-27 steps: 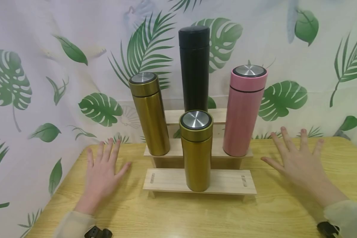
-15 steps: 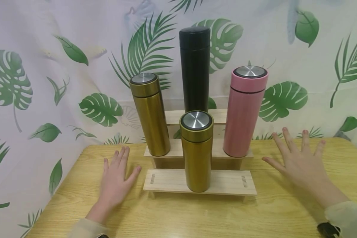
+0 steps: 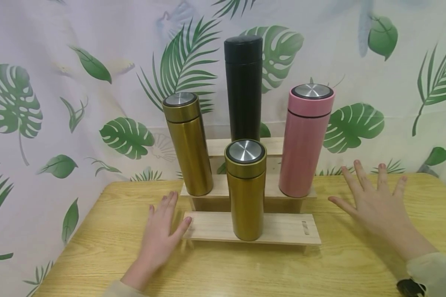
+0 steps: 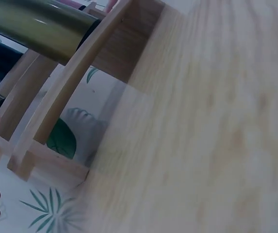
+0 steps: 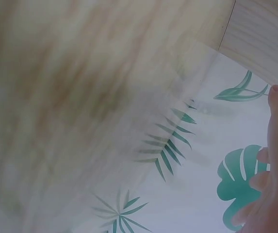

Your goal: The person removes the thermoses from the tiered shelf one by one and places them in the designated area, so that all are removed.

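Note:
My left hand point(image 3: 160, 239) is beside the left end of a stepped wooden rack point(image 3: 212, 226), fingers extended, its thumb overlapping the lowest shelf's end in the head view. Out to the right of the rack, my right hand point(image 3: 379, 206) is spread with straight fingers and holds nothing. A short gold thermos point(image 3: 246, 202) stands upright on the lowest shelf. On the middle shelf are another gold thermos point(image 3: 188, 152) at the left and a pink thermos point(image 3: 304, 144) at the right. Behind them rises a tall black thermos point(image 3: 244, 90), its lower part hidden by the front gold one.
The rack stands on a wood-grain table point(image 3: 282, 272). A white curtain point(image 3: 126, 90) with green leaf prints hangs close behind the table and along its left side. A dark wrist strap point(image 3: 410, 287) shows at the right sleeve.
My left hand has moved right, from the table's left side up to the rack's left end. The right hand and the thermoses have stayed where they were.

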{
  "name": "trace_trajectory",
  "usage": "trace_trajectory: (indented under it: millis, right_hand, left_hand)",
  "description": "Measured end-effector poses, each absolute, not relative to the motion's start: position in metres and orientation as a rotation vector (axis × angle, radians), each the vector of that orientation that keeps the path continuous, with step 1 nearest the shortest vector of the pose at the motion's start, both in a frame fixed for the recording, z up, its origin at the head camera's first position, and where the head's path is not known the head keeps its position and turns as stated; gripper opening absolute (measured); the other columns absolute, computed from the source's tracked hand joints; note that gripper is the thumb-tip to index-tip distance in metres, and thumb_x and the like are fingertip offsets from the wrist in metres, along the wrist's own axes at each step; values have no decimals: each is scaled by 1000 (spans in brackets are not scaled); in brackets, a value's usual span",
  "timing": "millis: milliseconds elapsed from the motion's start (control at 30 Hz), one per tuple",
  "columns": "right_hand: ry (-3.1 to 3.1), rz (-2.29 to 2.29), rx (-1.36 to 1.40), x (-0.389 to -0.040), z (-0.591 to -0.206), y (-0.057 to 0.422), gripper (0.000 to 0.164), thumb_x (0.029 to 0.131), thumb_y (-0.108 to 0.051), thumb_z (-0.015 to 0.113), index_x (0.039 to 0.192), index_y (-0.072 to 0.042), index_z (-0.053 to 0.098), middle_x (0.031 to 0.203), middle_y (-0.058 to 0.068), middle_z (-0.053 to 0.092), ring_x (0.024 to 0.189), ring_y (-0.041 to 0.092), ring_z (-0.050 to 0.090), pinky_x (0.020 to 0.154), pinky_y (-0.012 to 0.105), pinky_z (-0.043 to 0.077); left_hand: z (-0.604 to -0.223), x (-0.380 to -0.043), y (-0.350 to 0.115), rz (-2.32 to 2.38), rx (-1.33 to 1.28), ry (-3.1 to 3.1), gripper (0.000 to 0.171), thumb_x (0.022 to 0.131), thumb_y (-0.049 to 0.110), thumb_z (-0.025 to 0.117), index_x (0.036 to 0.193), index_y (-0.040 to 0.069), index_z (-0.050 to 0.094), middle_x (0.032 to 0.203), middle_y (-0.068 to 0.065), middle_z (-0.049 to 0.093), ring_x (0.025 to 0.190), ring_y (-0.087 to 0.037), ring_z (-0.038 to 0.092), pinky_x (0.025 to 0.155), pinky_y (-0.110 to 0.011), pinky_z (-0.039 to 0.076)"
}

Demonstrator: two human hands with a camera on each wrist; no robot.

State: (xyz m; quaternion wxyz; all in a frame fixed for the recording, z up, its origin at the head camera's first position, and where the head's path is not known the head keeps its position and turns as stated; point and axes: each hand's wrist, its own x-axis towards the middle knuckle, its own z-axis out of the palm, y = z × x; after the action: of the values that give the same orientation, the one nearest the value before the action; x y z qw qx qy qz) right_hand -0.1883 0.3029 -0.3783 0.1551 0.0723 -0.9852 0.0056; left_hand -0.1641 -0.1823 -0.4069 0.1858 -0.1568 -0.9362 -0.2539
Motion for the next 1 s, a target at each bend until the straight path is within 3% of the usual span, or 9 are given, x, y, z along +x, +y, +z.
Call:
trace_trajectory:
  millis: [333,467,533,667,800,1000]
  right_hand:
    - [-2809,7,214,-190,-375,300,84,93,-64,39,155,-22,-1,158,10,-11,134,50,-19,92,67,-26]
    - [-2809,188,263,-192,-361,295,76,100,-52,37,155,-15,0,157,17,-6,133,59,-4,94,78,-3]
    - [-2786,435,289,-192,-348,289,70,102,-45,36,155,-12,2,157,19,-3,133,59,1,96,78,7]
    - [-2579,904,315,-188,-319,274,58,104,-34,36,155,-17,11,158,14,10,139,48,10,107,66,10]
    - [-2340,1012,358,-184,-291,257,49,105,-28,37,152,-28,26,153,9,30,137,38,28,111,56,19]
    - [-2171,1115,417,-185,-254,235,47,103,-28,42,148,-38,32,151,-6,35,136,21,36,110,36,29]
  left_hand:
    - [-423,-163,-177,-933,-575,-2583,68,97,36,53,152,9,25,156,-9,23,142,-28,19,112,-52,19]
    - [-431,-163,-176,-973,-610,-2569,68,97,34,54,152,10,23,156,-5,23,142,-29,19,112,-52,19]
    - [-434,-163,-176,-973,-618,-2575,68,97,34,54,152,9,22,156,-5,23,142,-30,19,112,-52,19]
    - [-438,-164,-176,-926,-611,-2598,70,97,37,54,152,7,23,156,-6,24,142,-29,20,112,-52,20]
    - [-440,-164,-176,-874,-612,-2612,71,96,39,54,152,7,24,155,-8,26,142,-29,21,112,-51,21]
    - [-438,-163,-176,-890,-599,-2632,72,96,41,54,152,9,24,155,-8,27,142,-25,20,112,-49,21]
